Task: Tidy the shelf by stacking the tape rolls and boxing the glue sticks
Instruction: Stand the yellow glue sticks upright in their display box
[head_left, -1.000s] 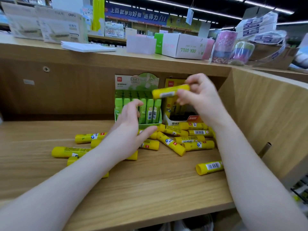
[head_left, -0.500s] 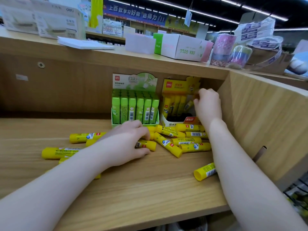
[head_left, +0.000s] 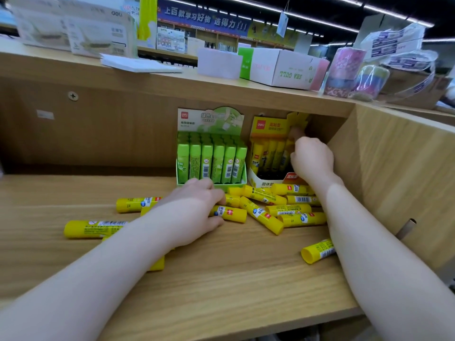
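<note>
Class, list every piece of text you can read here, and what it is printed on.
"SEA GULL", upside down: white carton.
"deli": grey box, yellow display box.
"上百款学习好物 选得力": blue banner.
"固体胶": yellow display box front.
Glue stick labels, green display box: too blurred.

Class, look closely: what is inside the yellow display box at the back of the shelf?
The yellow display box holds upright yellow glue sticks. The right hand covers its right part, so that side stays unseen.
</note>
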A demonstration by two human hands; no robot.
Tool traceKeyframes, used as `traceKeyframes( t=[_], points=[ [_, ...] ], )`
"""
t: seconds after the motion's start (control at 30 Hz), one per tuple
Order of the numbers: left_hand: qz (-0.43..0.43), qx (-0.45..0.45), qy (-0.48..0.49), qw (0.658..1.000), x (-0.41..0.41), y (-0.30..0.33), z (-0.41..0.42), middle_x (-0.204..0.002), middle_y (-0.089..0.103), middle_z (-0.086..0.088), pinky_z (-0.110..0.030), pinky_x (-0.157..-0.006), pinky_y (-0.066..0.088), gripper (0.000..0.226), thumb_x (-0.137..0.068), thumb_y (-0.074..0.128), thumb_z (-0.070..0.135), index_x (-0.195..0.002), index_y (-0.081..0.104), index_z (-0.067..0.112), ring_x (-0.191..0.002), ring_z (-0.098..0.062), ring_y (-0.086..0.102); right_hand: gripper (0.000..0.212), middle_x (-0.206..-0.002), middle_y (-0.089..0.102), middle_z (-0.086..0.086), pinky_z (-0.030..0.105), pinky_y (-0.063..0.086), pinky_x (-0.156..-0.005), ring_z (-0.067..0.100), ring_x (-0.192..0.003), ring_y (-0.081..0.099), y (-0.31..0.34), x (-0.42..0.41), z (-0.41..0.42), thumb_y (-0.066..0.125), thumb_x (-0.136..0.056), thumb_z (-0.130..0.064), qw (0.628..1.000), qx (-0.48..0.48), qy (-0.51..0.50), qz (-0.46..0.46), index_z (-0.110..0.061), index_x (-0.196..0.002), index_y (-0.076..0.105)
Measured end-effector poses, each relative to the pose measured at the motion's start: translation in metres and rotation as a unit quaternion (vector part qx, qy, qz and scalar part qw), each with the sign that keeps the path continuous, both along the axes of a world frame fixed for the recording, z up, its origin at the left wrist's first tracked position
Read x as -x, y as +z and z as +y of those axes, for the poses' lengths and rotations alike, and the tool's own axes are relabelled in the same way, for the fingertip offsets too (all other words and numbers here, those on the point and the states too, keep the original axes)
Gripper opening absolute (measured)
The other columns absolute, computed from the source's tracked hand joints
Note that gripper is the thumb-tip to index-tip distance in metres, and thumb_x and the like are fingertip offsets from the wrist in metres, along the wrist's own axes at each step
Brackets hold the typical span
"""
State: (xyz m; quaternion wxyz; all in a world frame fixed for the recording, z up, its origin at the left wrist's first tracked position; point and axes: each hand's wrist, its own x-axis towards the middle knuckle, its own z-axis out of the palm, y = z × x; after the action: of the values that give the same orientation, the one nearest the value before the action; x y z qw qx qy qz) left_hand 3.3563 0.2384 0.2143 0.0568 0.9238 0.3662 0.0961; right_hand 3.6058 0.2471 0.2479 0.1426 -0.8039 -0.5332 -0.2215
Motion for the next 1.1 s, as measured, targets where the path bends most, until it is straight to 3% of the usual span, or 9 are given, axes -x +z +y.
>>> traceKeyframes(
  t=[0.1, 0.27, 0.43, 0.53, 0.67, 0.83, 0.93, 1.03, 1.1],
  points=[
    [-0.009, 0.004, -0.009, 1.0, -0.001, -0.001, 0.0, -0.119, 0.042, 0.004, -0.034, -0.096, 0.039, 0.031, -0.091, 0.049, 0.038, -0.121, 0.048, 0.03, -0.117, -0.015, 0.036, 0.015, -0.086, 0.061, 0.016, 0.034, 0.036, -0.058, 0.033, -0.071, 0.051, 0.0, 0.0, 0.001, 0.049, -0.088, -0.007, 1.0, -0.007, -0.014, 0.023, -0.005, -0.101, 0.057],
    [-0.019, 0.02, -0.016, 0.999, 0.001, 0.001, 0.001, -0.122, 0.047, 0.006, -0.034, -0.096, 0.039, 0.029, -0.093, 0.045, 0.04, -0.122, 0.046, 0.032, -0.117, -0.015, 0.038, 0.011, -0.098, 0.061, 0.02, 0.038, 0.041, -0.066, 0.038, -0.094, 0.054, -0.001, 0.002, 0.002, 0.052, -0.087, -0.006, 0.998, -0.015, -0.019, 0.051, -0.003, -0.09, 0.061],
    [-0.129, 0.035, -0.024, 0.991, 0.003, 0.004, -0.001, -0.113, 0.057, 0.005, -0.037, -0.087, 0.045, 0.029, -0.092, 0.042, 0.045, -0.119, 0.045, 0.035, -0.104, -0.019, 0.051, 0.024, -0.101, 0.055, 0.022, 0.04, 0.042, -0.076, 0.035, -0.096, 0.048, -0.005, 0.002, -0.007, 0.049, -0.091, -0.015, 0.993, -0.104, 0.051, 0.011, 0.001, -0.105, 0.059],
    [-0.189, 0.047, -0.022, 0.981, -0.001, 0.004, -0.002, -0.1, 0.06, 0.003, -0.033, -0.08, 0.043, 0.029, -0.09, 0.04, 0.048, -0.115, 0.047, 0.036, -0.095, -0.019, 0.051, 0.021, -0.092, 0.061, 0.003, 0.021, 0.043, -0.064, 0.008, -0.072, 0.053, 0.002, 0.019, -0.02, 0.049, -0.094, -0.025, 0.925, -0.118, 0.279, 0.23, -0.014, -0.107, 0.061],
    [-0.227, 0.026, 0.004, 0.973, -0.004, 0.003, 0.001, -0.09, 0.054, 0.007, -0.028, -0.069, 0.032, 0.029, -0.092, 0.043, 0.043, -0.116, 0.048, 0.029, -0.083, -0.016, 0.047, 0.025, -0.074, 0.065, -0.005, 0.014, 0.042, -0.052, 0.007, -0.054, 0.051, 0.006, 0.052, -0.032, 0.049, -0.092, -0.029, 0.804, 0.028, 0.435, 0.405, -0.013, -0.093, 0.068],
    [-0.269, 0.038, 0.06, 0.96, -0.008, 0.003, 0.0, -0.071, 0.048, 0.008, -0.028, -0.051, 0.028, 0.013, -0.093, 0.043, 0.038, -0.097, 0.034, 0.031, -0.064, -0.007, 0.045, 0.016, -0.087, 0.063, 0.005, 0.028, 0.054, -0.064, 0.013, -0.066, 0.06, 0.002, 0.052, -0.033, 0.064, -0.085, -0.007, 0.783, 0.104, 0.441, 0.426, -0.013, -0.1, 0.06],
    [-0.295, 0.044, 0.062, 0.952, -0.009, 0.002, 0.001, -0.073, 0.048, 0.005, -0.031, -0.052, 0.028, 0.013, -0.093, 0.044, 0.034, -0.101, 0.035, 0.028, -0.064, -0.012, 0.045, 0.014, -0.074, 0.064, 0.002, 0.025, 0.053, -0.06, 0.013, -0.061, 0.061, -0.002, 0.054, -0.031, 0.059, -0.087, -0.004, 0.764, 0.086, 0.448, 0.457, -0.016, -0.096, 0.057],
    [-0.284, 0.04, 0.053, 0.957, -0.01, 0.001, 0.002, -0.099, 0.045, 0.004, -0.023, -0.065, 0.029, 0.036, -0.092, 0.05, 0.029, -0.124, 0.037, 0.02, -0.08, -0.012, 0.044, 0.016, -0.074, 0.064, 0.0, 0.021, 0.052, -0.06, 0.011, -0.062, 0.061, 0.004, 0.049, -0.027, 0.059, -0.087, -0.003, 0.788, -0.019, 0.425, 0.445, -0.014, -0.099, 0.061],
    [-0.256, 0.027, 0.05, 0.965, -0.007, 0.0, 0.003, -0.116, 0.042, 0.005, -0.019, -0.078, 0.031, 0.047, -0.09, 0.052, 0.031, -0.133, 0.034, 0.02, -0.098, -0.009, 0.043, 0.02, -0.083, 0.066, 0.004, 0.026, 0.054, -0.068, 0.017, -0.071, 0.063, 0.009, 0.032, -0.027, 0.061, -0.087, -0.008, 0.851, -0.105, 0.354, 0.374, -0.014, -0.106, 0.064]
  ],
)
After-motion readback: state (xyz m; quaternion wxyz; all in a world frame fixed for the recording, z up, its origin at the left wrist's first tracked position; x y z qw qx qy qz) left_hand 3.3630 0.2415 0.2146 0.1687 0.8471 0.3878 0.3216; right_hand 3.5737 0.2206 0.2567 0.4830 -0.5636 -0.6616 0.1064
